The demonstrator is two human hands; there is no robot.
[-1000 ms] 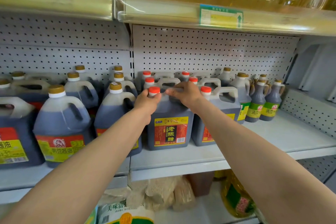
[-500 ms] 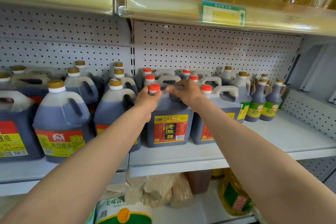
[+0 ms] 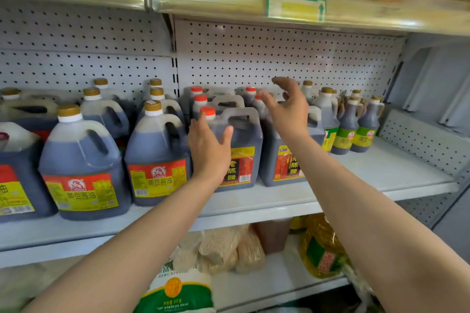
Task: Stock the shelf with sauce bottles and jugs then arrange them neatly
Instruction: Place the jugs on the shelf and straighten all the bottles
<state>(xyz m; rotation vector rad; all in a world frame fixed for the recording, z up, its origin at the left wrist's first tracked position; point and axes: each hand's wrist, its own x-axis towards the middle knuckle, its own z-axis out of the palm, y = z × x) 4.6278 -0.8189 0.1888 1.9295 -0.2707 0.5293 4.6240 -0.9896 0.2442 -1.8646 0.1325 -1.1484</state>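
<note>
Vinegar jugs and soy sauce jugs ranked at frame centre and left, shelf bare lower right; left hand spread against front jug, right hand spread, empty.

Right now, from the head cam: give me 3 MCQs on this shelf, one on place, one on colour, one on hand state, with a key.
1. Where do the small green-labelled bottles stand?
A. right of the red-capped jugs
B. on the top shelf
C. left of the gold-capped jugs

2. What colour is the cap of the front vinegar jug by the left hand?
A. gold
B. red
C. green

3. What is the right hand doing?
A. gripping a jug handle
B. pinching a cap
C. open in the air, holding nothing

Key: 1 A, they sit at the right end of the row, on the same shelf. 2 B, its cap is red, while the soy sauce jugs to the left have gold caps. 3 C, its fingers are spread above the jugs with nothing in them.
</note>
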